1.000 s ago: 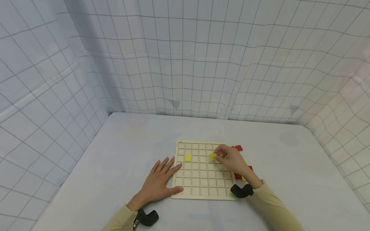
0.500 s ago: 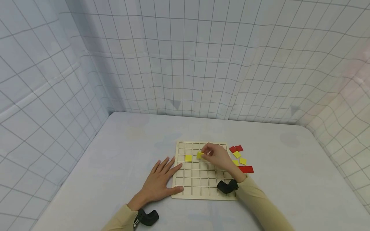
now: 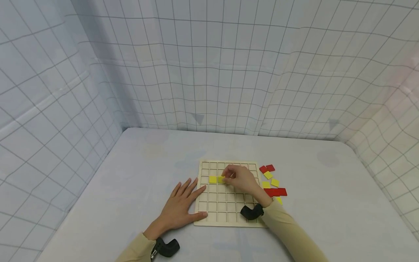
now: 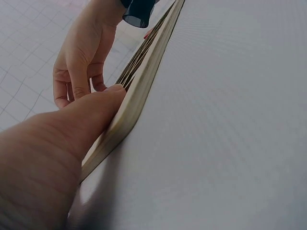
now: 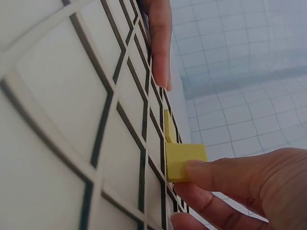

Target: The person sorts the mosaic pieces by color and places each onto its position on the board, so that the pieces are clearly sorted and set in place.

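We see the left hand (image 3: 178,209) with fingers spread, grasping nothing, its thumb on the pale, wooden-looking gridded board (image 3: 221,206). A flat yellow tile (image 3: 212,179) fills one cell; just right of it, the right hand (image 3: 243,181) pinches a second tile (image 5: 180,157) — smooth, thin, square. Red and yellow loose tiles (image 3: 278,191) lie beside the board.

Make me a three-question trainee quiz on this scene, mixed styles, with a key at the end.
1. Which hand pinches a yellow tile?
2. True or false: the left hand touches the board.
3. The red tiles lie beside the board, on its: A) left, B) right, C) far side.

Key: 1. The right hand. 2. True. 3. B.
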{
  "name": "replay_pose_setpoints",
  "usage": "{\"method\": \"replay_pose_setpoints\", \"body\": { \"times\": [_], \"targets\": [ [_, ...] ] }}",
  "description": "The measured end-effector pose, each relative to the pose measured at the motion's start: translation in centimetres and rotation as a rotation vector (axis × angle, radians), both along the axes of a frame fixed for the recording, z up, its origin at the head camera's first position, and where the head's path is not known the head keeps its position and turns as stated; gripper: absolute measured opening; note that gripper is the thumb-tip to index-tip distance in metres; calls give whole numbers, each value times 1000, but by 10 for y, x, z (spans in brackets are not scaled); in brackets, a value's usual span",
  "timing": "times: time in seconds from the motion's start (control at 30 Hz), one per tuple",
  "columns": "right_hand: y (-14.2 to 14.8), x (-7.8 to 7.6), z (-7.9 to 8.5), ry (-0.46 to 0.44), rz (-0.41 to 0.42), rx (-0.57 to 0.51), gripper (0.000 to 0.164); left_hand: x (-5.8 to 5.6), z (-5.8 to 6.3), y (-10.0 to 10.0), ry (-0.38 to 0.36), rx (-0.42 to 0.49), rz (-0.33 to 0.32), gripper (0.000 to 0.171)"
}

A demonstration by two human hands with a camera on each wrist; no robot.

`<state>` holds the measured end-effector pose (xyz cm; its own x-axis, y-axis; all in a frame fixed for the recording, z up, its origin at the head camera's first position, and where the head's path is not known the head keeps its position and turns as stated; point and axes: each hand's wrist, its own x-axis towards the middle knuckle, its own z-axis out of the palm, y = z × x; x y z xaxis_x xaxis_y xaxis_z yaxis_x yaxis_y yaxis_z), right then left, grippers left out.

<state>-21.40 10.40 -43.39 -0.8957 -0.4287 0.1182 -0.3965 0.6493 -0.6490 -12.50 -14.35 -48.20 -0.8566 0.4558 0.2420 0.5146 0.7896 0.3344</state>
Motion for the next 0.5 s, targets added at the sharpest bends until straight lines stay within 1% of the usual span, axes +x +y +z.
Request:
{"method": "replay_pose_setpoints", "body": {
  "times": [0.13,0.37,0.5],
  "targets": [
    [0,0,0,-4,-10,9,9,0,0,0,4,-8,3,82],
    [0,0,2,0,-21,24,6,0,2,0,-37,-23,5,83],
    [0,0,2,-18,-29,36,4,1,3,0,-45,-23,6,83]
  ]
}}
